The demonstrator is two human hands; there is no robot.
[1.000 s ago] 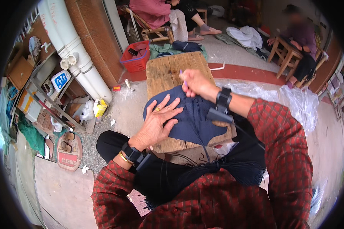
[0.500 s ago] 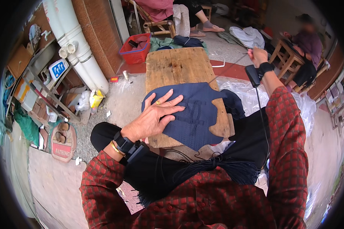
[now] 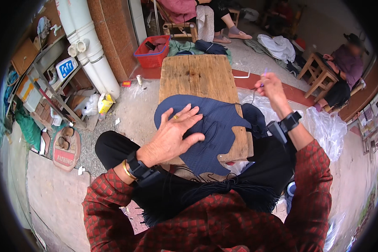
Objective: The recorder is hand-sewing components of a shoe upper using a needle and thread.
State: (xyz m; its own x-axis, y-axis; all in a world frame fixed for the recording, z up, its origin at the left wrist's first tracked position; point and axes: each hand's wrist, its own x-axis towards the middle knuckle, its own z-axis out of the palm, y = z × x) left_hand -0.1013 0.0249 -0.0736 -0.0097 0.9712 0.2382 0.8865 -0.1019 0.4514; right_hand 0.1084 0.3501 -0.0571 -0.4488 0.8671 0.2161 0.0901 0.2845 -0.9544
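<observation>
A left hand (image 3: pixel 172 134) lies spread on navy fabric (image 3: pixel 220 113) over a wooden bench (image 3: pixel 189 69), apparently steadying it, while the raised right hand (image 3: pixel 274 89) grips a purple tool (image 3: pixel 262 85).

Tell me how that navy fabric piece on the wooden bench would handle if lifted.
The navy fabric piece would probably flop, since creases show beside the left hand. It looks thin, so likely light for its size. Its near end overhangs the wooden bench, so that part may sag.

room over wooden bench (image 3: pixel 194 77) beyond blue fabric (image 3: pixel 218 124), left hand (image 3: pixel 170 135) blocking fabric's left
</observation>
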